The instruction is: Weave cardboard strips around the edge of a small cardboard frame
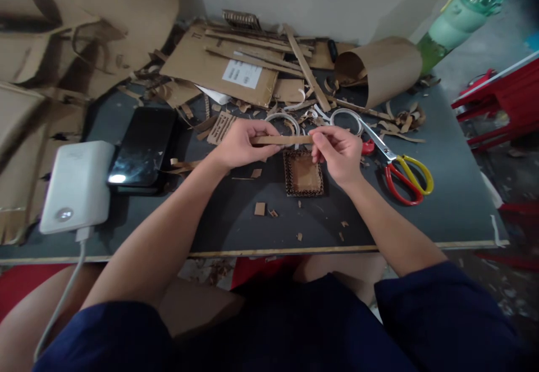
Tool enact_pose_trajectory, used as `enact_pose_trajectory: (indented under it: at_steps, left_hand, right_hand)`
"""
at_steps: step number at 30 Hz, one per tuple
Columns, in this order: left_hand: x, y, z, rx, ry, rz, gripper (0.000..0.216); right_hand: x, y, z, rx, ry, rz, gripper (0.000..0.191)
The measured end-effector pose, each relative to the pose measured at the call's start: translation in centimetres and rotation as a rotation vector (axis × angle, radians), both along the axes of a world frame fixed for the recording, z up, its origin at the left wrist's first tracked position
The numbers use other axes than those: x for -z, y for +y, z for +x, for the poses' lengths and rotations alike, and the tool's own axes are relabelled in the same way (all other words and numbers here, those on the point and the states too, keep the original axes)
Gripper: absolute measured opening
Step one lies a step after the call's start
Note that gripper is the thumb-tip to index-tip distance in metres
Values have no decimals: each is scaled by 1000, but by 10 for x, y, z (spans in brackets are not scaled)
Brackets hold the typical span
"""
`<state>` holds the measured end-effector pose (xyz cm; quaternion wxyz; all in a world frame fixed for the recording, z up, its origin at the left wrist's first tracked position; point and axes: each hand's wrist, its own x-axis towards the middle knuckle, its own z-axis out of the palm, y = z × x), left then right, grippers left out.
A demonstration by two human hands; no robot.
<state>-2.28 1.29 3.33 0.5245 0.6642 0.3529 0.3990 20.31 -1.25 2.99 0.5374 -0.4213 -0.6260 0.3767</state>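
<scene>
A narrow cardboard strip (273, 140) stretches level between my two hands above the dark table. My left hand (245, 143) is closed round its left part, thumb and fingers pressed on it. At the strip's right end, my right hand (338, 152) pinches it between thumb and fingertips. Just below the strip lies a small rectangular cardboard tray (304, 173) with corrugated walls, partly behind my right fingers. Behind my hands are two white tape rolls, one on the left (283, 118) and one on the right (346, 118).
Scissors (405, 178) with red and yellow handles lie at right. A phone (144, 147) and a white power bank (78, 185) with a cable are at left. Cardboard sheets (219, 71), strips and scraps cover the back. A cardboard tube (391, 71) and green bottle (457, 26) stand out back right.
</scene>
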Motion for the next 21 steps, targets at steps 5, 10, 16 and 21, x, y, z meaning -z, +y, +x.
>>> enact_pose_trajectory:
  at_steps: [5, 10, 16, 21]
  left_hand:
    - [2, 2, -1, -104, -180, -1, 29]
    - [8, -7, 19, -90, -176, 19, 46]
    - [15, -17, 36, -133, -196, 158, 38]
    - [15, -19, 35, -162, -144, -1, 47]
  right_hand:
    - [2, 10, 2, -59, 85, -250, 43]
    - [-3, 6, 0, -175, 255, -404, 48]
    - [-3, 1, -4, -251, 202, -430, 43]
    - [-2, 0, 0, -228, 95, -307, 38]
